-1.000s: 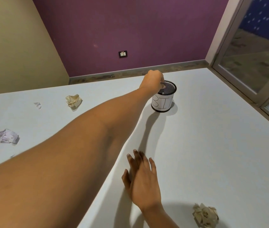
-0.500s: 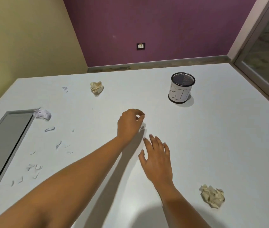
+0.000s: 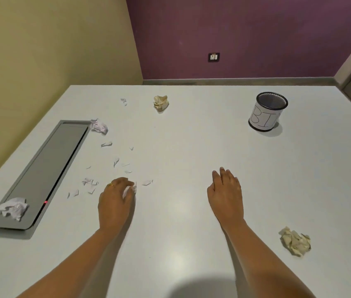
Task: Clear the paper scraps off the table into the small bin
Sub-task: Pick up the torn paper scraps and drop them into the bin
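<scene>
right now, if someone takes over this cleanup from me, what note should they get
Left hand grips a white scrap beside the torn bits.
Right hand open, palm down over the table.
Bin stands far right; its contents don't show.
Left to clear: the bits, far beige ball, near beige ball, far white ball beside the grey panel, near white ball on it.
</scene>
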Demonstrator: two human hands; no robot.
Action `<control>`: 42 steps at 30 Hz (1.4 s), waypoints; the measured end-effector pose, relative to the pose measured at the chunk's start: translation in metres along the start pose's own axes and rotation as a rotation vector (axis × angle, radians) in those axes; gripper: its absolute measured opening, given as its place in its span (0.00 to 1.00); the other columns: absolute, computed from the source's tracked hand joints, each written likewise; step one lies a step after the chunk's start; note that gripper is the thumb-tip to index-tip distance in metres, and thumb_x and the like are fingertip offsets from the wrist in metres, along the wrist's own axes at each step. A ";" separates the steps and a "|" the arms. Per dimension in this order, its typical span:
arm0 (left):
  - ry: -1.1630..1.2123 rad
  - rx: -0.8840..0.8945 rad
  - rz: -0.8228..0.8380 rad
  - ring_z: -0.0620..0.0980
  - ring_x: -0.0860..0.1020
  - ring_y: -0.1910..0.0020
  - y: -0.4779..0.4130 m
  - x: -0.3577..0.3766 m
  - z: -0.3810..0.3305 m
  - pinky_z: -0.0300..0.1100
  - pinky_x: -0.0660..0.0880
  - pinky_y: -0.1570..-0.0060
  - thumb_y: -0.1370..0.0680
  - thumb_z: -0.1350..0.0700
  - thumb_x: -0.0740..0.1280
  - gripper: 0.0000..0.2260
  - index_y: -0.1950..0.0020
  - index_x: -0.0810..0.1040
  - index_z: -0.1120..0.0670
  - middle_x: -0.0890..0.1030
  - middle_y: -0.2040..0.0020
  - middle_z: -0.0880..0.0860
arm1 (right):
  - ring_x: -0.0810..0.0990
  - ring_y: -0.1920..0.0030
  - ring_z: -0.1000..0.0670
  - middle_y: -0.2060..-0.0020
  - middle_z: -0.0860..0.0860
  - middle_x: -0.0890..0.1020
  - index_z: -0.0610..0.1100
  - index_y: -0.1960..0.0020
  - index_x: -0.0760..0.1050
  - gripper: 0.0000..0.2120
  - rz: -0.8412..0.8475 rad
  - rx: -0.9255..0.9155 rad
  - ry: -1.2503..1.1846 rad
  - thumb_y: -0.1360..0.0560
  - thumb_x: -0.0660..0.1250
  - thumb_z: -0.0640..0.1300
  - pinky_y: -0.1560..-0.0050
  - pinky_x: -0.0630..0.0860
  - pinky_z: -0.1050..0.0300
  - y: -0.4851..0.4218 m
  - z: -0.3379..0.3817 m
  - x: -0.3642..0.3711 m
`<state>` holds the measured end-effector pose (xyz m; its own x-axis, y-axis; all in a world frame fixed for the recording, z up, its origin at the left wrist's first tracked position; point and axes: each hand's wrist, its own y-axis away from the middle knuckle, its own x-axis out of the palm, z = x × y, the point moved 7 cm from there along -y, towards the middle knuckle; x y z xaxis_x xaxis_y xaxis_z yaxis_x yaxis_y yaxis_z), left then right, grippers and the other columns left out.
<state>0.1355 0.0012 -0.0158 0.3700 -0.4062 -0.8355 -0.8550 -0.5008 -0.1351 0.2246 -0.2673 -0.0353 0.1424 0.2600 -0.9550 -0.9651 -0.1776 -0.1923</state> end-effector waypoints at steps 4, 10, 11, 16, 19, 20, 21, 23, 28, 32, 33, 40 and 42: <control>-0.075 -0.082 -0.087 0.58 0.72 0.36 0.014 -0.018 0.043 0.57 0.66 0.38 0.23 0.60 0.63 0.09 0.44 0.79 0.56 0.76 0.36 0.56 | 0.80 0.45 0.34 0.45 0.34 0.81 0.33 0.44 0.78 0.21 0.092 -0.153 0.117 0.36 0.74 0.33 0.46 0.79 0.41 0.008 0.027 0.003; -0.209 -0.013 -0.056 0.60 0.75 0.38 0.019 -0.012 0.046 0.58 0.70 0.42 0.24 0.61 0.64 0.11 0.41 0.76 0.59 0.77 0.38 0.59 | 0.81 0.44 0.40 0.46 0.36 0.82 0.31 0.44 0.77 0.22 0.137 -0.254 -0.124 0.38 0.74 0.29 0.48 0.81 0.51 0.011 0.097 0.009; -0.232 0.000 -0.048 0.60 0.75 0.39 0.019 -0.011 0.045 0.57 0.70 0.43 0.24 0.61 0.64 0.11 0.42 0.76 0.58 0.77 0.39 0.59 | 0.78 0.39 0.41 0.41 0.36 0.79 0.31 0.39 0.74 0.23 0.155 -0.244 -0.209 0.34 0.71 0.29 0.44 0.79 0.52 0.012 0.110 0.013; -0.285 0.016 -0.038 0.57 0.75 0.38 0.017 -0.008 0.047 0.55 0.69 0.42 0.23 0.59 0.62 0.12 0.41 0.75 0.57 0.77 0.39 0.58 | 0.47 0.23 0.48 0.23 0.44 0.50 0.41 0.24 0.46 0.25 0.363 -0.214 -0.367 0.19 0.49 0.37 0.26 0.52 0.57 0.013 0.156 0.042; -0.300 0.023 -0.052 0.58 0.75 0.39 0.018 -0.007 0.046 0.55 0.70 0.43 0.23 0.59 0.63 0.12 0.41 0.75 0.57 0.78 0.39 0.58 | 0.48 0.23 0.48 0.23 0.45 0.49 0.44 0.24 0.46 0.24 0.425 -0.240 -0.418 0.18 0.49 0.41 0.26 0.54 0.55 0.013 0.175 0.044; -0.306 0.026 -0.058 0.58 0.76 0.40 0.018 -0.007 0.046 0.55 0.71 0.43 0.24 0.59 0.63 0.11 0.41 0.75 0.57 0.78 0.40 0.58 | 0.49 0.23 0.47 0.23 0.45 0.50 0.46 0.24 0.47 0.24 0.443 -0.257 -0.409 0.18 0.49 0.42 0.27 0.57 0.53 0.015 0.181 0.045; -0.310 0.028 -0.061 0.58 0.76 0.39 0.018 -0.007 0.046 0.55 0.71 0.43 0.24 0.59 0.63 0.11 0.41 0.75 0.57 0.78 0.40 0.58 | 0.50 0.23 0.47 0.23 0.45 0.50 0.47 0.24 0.48 0.23 0.450 -0.280 -0.388 0.18 0.49 0.43 0.28 0.59 0.51 0.017 0.186 0.046; -0.311 0.026 -0.059 0.58 0.75 0.39 0.018 -0.007 0.046 0.55 0.70 0.42 0.23 0.59 0.63 0.12 0.41 0.75 0.57 0.78 0.39 0.58 | 0.49 0.23 0.46 0.23 0.45 0.52 0.48 0.24 0.50 0.22 0.463 -0.346 -0.334 0.17 0.49 0.42 0.28 0.60 0.50 0.023 0.196 0.047; -0.316 0.021 -0.050 0.58 0.74 0.37 0.018 -0.005 0.047 0.56 0.69 0.41 0.23 0.58 0.62 0.12 0.40 0.75 0.57 0.78 0.39 0.58 | 0.49 0.23 0.45 0.24 0.44 0.54 0.41 0.25 0.54 0.25 0.480 -0.505 -0.222 0.21 0.51 0.30 0.33 0.68 0.47 0.037 0.211 0.047; -0.315 0.018 -0.045 0.58 0.74 0.37 0.018 -0.005 0.048 0.56 0.69 0.40 0.23 0.58 0.61 0.12 0.40 0.74 0.57 0.77 0.38 0.57 | 0.55 0.25 0.46 0.26 0.42 0.59 0.36 0.27 0.56 0.22 0.456 -0.580 -0.179 0.21 0.52 0.32 0.38 0.72 0.47 0.041 0.208 0.044; -0.317 0.017 -0.045 0.58 0.74 0.37 0.018 -0.005 0.048 0.56 0.69 0.40 0.23 0.58 0.61 0.12 0.40 0.74 0.57 0.77 0.38 0.57 | 0.57 0.26 0.45 0.27 0.42 0.61 0.36 0.27 0.57 0.22 0.439 -0.596 -0.165 0.21 0.53 0.32 0.39 0.73 0.48 0.041 0.207 0.043; -0.319 0.035 -0.049 0.56 0.73 0.36 0.019 -0.005 0.046 0.57 0.67 0.40 0.23 0.59 0.61 0.11 0.41 0.75 0.57 0.76 0.38 0.57 | 0.69 0.41 0.44 0.46 0.43 0.76 0.36 0.46 0.71 0.12 0.348 -0.617 -0.118 0.26 0.57 0.27 0.53 0.76 0.49 0.038 0.194 0.039; -0.328 0.072 -0.073 0.56 0.75 0.39 0.020 -0.006 0.041 0.57 0.68 0.40 0.24 0.60 0.63 0.10 0.43 0.77 0.57 0.78 0.40 0.57 | 0.70 0.44 0.45 0.50 0.43 0.76 0.36 0.51 0.72 0.11 0.342 -0.601 -0.128 0.28 0.58 0.25 0.55 0.75 0.49 0.035 0.185 0.037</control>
<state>0.1015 0.0246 -0.0352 0.3048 -0.0982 -0.9473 -0.8583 -0.4595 -0.2286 0.1555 -0.0884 -0.0354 -0.2096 0.1991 -0.9573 -0.6574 -0.7535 -0.0127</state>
